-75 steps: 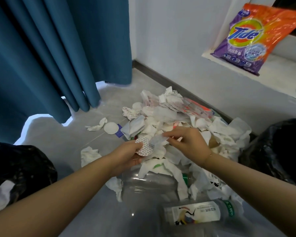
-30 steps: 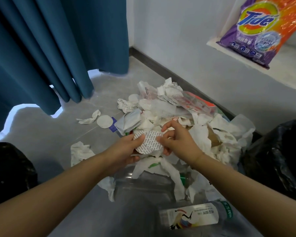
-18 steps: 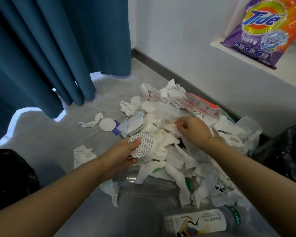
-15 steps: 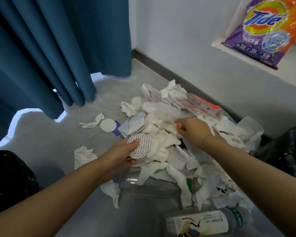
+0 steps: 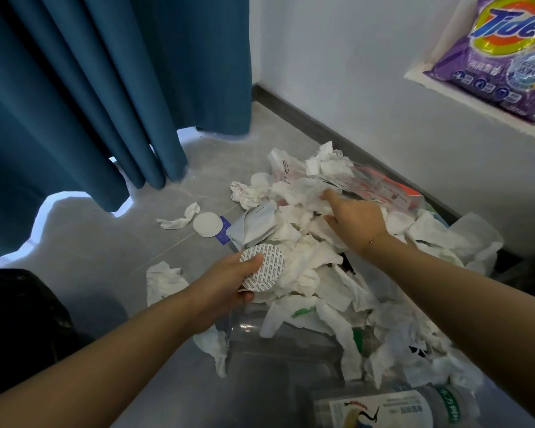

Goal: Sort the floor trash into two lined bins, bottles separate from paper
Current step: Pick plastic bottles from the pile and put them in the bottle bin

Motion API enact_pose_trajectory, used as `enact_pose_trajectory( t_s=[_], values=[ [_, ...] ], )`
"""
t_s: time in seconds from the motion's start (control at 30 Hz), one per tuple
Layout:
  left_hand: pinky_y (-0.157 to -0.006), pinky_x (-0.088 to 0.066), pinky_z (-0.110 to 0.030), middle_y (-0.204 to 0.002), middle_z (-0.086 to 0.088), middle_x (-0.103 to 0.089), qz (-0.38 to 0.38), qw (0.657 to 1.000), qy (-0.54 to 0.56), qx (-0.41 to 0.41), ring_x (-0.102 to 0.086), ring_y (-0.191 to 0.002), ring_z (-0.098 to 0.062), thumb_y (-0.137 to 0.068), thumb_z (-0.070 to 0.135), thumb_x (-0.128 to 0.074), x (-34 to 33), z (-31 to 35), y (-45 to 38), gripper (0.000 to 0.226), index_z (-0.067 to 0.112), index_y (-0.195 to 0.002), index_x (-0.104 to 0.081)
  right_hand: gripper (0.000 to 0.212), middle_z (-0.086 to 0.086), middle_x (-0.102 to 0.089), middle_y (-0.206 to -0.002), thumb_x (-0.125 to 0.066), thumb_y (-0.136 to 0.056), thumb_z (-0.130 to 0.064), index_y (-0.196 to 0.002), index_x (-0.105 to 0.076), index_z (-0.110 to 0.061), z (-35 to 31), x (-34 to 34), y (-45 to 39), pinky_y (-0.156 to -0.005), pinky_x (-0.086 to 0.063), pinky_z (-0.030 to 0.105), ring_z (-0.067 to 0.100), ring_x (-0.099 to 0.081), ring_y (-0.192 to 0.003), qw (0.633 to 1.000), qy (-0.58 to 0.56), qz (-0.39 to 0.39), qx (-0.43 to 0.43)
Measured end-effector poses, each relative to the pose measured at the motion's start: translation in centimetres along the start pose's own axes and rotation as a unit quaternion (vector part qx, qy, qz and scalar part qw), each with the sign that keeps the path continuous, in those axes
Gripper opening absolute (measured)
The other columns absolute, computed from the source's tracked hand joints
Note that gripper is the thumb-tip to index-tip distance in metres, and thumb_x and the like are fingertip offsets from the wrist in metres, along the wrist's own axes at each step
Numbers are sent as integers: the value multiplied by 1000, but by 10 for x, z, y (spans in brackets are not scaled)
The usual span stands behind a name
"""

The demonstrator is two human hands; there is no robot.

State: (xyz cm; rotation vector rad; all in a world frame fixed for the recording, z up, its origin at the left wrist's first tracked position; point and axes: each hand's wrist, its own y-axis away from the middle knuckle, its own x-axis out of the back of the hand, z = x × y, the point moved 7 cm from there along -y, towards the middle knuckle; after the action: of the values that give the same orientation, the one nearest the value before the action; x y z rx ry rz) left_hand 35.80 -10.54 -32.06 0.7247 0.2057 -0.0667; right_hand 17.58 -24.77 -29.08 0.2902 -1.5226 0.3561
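Crumpled white paper trash (image 5: 309,261) lies heaped on the grey floor (image 5: 99,254) against the white wall. The left hand (image 5: 229,282) pinches a round white printed foil seal (image 5: 264,267) between thumb and fingers at the heap's near-left edge. The right hand (image 5: 352,220), fingers spread and released, rests on white tissue (image 5: 300,193) near the top of the heap. A clear plastic bottle with a white label (image 5: 393,409) lies at the near edge, beside a black-lined bin (image 5: 19,329) at left.
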Motion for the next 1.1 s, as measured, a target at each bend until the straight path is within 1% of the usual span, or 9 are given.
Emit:
enact_pose_trajectory(
  t_s=[0.2, 0.37, 0.5, 0.6, 0.7, 0.77, 0.83, 0.97, 1.1],
  values=[
    [-50, -46, -16, -84, 4, -73, -12, 1000, 12, 24, -64, -62, -1, -96, 27, -51, -9, -3, 1, 25, 17, -116, -60, 35, 6, -67, -84, -41, -99, -32, -130, -40, -16, 8, 7, -1, -57, -46, 32, 28, -62, -71, 997, -44, 57, -36],
    [-48, -45, -15, -82, 5, -72, -18, 999, 11, 29, -64, -58, 0, -96, 27, -51, -12, -4, 2, 29, 15, -121, -58, 30, 7, -68, -90, -41, -98, -34, -116, -55, -14, 17, -3, -9, -63, -47, 31, 29, -63, -82, 999, -15, 17, -32],
    [-50, -46, -14, -90, 3, -71, -11, 999, 6, 31, -64, -62, -1, -95, 29, -51, -9, -5, 1, 32, 17, -124, -57, 42, 1, -55, -70, -40, -94, -52, -102, -57, -15, 12, -10, -9, -55, -35, 26, 24, -58, -71, 999, 12, -29, -22],
    [-52, -46, -15, -94, 2, -70, -7, 999, -4, 34, -62, -68, -4, -95, 31, -51, -8, -4, 1, 33, 17, -124, -57, 29, 6, -62, -81, -40, -97, -39, -103, -59, -19, 8, -10, -9, -54, -32, 25, 26, -61, -77, 999, 40, -14, 2],
    [-50, -45, -15, -89, 3, -70, -5, 999, -5, 31, -61, -66, -4, -95, 31, -52, -7, -4, 0, 32, 16, -122, -58, 27, 4, -51, -67, -42, -96, -21, -73, -55, -17, 7, -7, -9, -49, -26, 24, 26, -54, -63, 999, 29, 19, 23],
    [-49, -44, -16, -83, 4, -70, -7, 1000, -2, 28, -60, -63, -3, -95, 30, -51, -6, -5, 0, 30, 16, -120, -59, 23, 4, -51, -57, -55, -88, -12, -66, -62, -10, 8, -4, -8, -44, -28, 21, 26, -50, -50, 997, 2, 69, 38],
    [-49, -44, -16, -80, 5, -70, -7, 1000, 1, 25, -59, -63, -3, -95, 30, -51, -6, -6, -1, 28, 16, -118, -60, 10, 5, -59, -55, -66, -77, -6, -70, -71, -10, 7, 6, 0, -41, -33, 21, 26, -53, -44, 992, -31, 113, 49],
    [-48, -43, -16, -79, 4, -70, 2, 1000, 16, 25, -58, -62, -4, -95, 28, -51, -4, -6, 0, 22, 16, -111, -62, 8, -2, -65, -65, -77, -72, -10, -77, -72, -13, 2, 25, 32, -47, -39, 21, 21, -61, -53, 982, -118, 134, 67],
    [-51, -41, -17, -81, 2, -69, 6, 1000, 14, 19, -56, -61, -4, -95, 28, -52, -3, -5, 5, 22, 16, -109, -64, 11, -16, -38, -51, -71, -82, -28, -84, -69, -17, 6, 42, 62, -48, -30, 20, 0, -39, -51, 976, -191, 105, 21]
  ],
)
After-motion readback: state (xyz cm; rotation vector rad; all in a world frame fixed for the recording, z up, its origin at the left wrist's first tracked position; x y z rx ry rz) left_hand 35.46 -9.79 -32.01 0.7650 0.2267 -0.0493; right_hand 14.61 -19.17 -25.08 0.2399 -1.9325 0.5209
